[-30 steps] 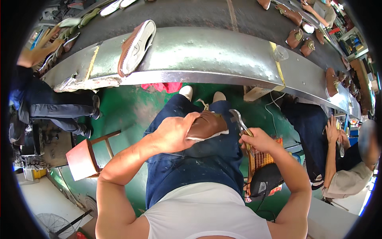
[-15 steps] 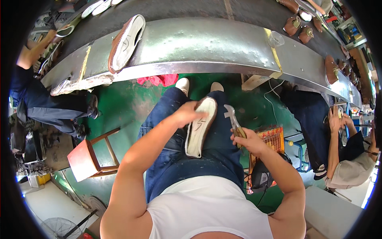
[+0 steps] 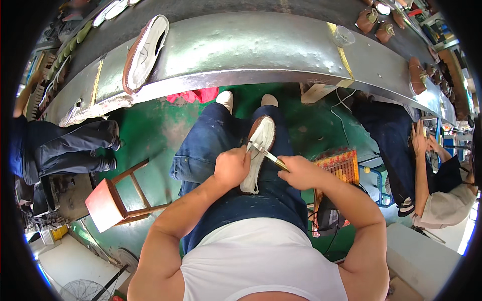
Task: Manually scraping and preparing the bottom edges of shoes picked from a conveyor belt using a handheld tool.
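Observation:
Across my lap lies a brown shoe (image 3: 264,131) on its last, its pale underside facing up and its toe pointing away from me. Closed at its left edge, my left hand (image 3: 233,167) grips the shoe beside the pincers' head. My right hand (image 3: 300,173) holds lasting pincers (image 3: 271,157) by the handles. Their metal head reaches over the middle of the underside, close to my left fingertips. Whether the jaws bite on the shoe's edge, I cannot tell. Another brown shoe (image 3: 143,56) with a pale underside lies on the metal bench edge (image 3: 236,45).
A clear plastic cup (image 3: 344,36) stands on the bench. Several brown shoes (image 3: 366,21) sit at the far right. A red cloth (image 3: 193,95) lies beneath the bench. A red-seated stool (image 3: 106,204) stands left; people sit on both sides. A woven chair back (image 3: 335,166) is at my right.
My left hand has moved from the toe area down to the shoe's left edge. The pincers in my right hand have swung left, from beside the shoe to over its underside.

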